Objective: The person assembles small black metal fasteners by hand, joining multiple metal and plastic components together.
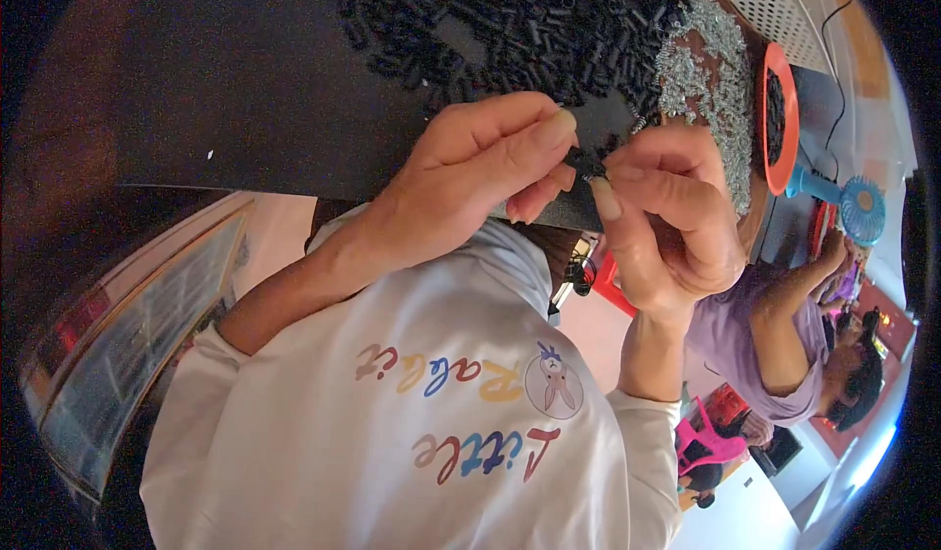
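Above the near edge of the dark table, my two hands meet fingertip to fingertip. My left hand [480, 163] is closed, its thumb and fingers pinched round one end of a small black plastic piece [585, 162]. From the other side my right hand [676, 217] pinches close against that piece with thumb and forefinger. Something tiny and metallic shows at the right fingertips, too small and covered to name. Just beyond the hands spreads a big pile of short black tube-like pieces [529, 35]. To its right lies a heap of small silver metal parts [701, 65], spring-like in look.
An orange-red bowl [779, 119] with black pieces stands right of the silver heap, beside a blue handheld fan [861, 210]. A white perforated panel [760, 6] rises at the far right. A person in a purple shirt [760, 344] sits to my right, near a pink chair [708, 439].
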`<state>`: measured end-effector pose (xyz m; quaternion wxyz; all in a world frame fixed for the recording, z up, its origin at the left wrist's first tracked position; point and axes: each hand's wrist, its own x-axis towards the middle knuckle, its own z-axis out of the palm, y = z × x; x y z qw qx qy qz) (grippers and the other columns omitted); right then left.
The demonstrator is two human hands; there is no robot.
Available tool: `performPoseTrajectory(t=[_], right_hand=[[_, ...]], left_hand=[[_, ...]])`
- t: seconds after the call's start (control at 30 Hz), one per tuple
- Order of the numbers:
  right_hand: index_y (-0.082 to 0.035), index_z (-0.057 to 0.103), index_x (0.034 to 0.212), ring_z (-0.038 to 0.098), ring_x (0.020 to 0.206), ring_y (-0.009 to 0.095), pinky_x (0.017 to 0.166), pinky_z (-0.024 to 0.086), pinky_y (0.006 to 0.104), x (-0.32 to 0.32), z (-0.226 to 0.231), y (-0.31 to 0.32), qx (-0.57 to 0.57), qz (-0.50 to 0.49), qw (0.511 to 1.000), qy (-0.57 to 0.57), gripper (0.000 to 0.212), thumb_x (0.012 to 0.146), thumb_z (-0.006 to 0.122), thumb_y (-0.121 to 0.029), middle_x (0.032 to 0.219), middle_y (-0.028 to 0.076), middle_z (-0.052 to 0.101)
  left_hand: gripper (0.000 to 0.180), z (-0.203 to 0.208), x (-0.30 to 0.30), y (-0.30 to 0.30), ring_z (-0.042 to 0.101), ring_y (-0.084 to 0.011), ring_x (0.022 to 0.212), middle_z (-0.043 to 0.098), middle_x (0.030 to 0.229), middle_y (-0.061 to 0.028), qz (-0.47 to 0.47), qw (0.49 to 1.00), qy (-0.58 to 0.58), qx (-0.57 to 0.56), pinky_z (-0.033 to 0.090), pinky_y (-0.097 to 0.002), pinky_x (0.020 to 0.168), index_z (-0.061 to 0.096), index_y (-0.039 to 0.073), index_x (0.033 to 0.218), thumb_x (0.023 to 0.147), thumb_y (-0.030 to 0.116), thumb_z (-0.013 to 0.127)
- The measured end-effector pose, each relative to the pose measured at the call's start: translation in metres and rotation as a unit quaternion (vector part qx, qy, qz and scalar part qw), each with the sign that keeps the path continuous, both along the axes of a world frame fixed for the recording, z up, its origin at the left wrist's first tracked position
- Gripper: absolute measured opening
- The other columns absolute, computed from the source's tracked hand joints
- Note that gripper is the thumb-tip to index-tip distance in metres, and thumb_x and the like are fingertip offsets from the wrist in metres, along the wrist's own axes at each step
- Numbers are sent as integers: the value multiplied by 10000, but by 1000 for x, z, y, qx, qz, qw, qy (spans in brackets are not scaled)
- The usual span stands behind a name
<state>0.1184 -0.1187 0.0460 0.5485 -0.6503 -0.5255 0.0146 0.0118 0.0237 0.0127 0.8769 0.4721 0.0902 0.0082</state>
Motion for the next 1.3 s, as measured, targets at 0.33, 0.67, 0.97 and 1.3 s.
performPoseTrajectory(t=[0.33, 0.67, 0.97, 1.3], right_hand=[[10, 627, 806, 585, 650, 210, 577, 483, 281, 14, -3, -3, -5, 2, 1000, 16, 183, 646, 617, 97, 826, 166, 608], [8, 633, 810, 597, 667, 203, 587, 490, 278, 14, 5, -5, -17, 27, 996, 85, 165, 665, 657, 82, 822, 170, 611], [4, 631, 799, 594, 640, 202, 557, 487, 280, 9, 4, -3, -20, 9, 999, 32, 149, 668, 682, 54, 811, 168, 614], [-4, 610, 810, 590, 629, 215, 540, 491, 291, -2, 3, -1, -17, -32, 998, -47, 174, 671, 684, 70, 794, 162, 617]], left_hand=[[276, 3, 10, 1, 438, -70, 601, 480, 668, -8, -25, 999, -21, 25, 341, -209, 522, 529, 20, 976, 977, 272, 416], [303, 7, 9, 4, 409, -63, 581, 465, 645, -1, -39, 999, -15, 33, 324, -204, 512, 524, 24, 954, 975, 308, 422], [307, 9, 6, 7, 406, -63, 581, 456, 641, 0, -47, 998, -20, 42, 325, -205, 513, 521, 20, 943, 977, 307, 417], [309, 6, 5, 8, 393, -63, 574, 433, 638, 2, -41, 997, -28, 61, 316, -210, 501, 518, 15, 924, 979, 300, 412]])
